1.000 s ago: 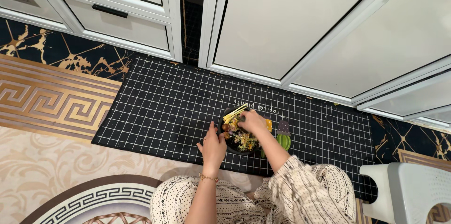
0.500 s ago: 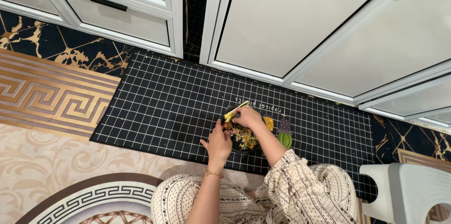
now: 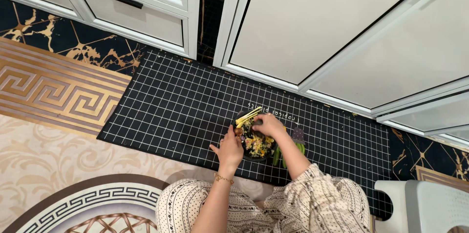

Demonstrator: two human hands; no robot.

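A dark bowl (image 3: 254, 140) of chopped food sits on the black mat (image 3: 161, 110) with white grid lines, near the mat's front edge and a bit right of its middle. The left hand (image 3: 229, 149) rests against the bowl's left side with its fingers close together and the thumb sticking out. The right hand (image 3: 268, 124) is over the far rim, fingers curled down onto the food or the rim; I cannot tell if they are pinching anything. Yellow strips (image 3: 248, 116) stick out at the bowl's far-left rim.

What could go wrong, I think: the bowl is full, so a push from either hand could tip it or knock bits onto the mat. The yellow strips hang over the rim and could slide off. The green pieces (image 3: 277, 155) just right of the bowl could get squashed by the right arm.

Counting: one bowl, one mat, two hands, one white stool (image 3: 425, 206) near the mat's front right corner, and one gold bracelet (image 3: 223, 178) on the left wrist.
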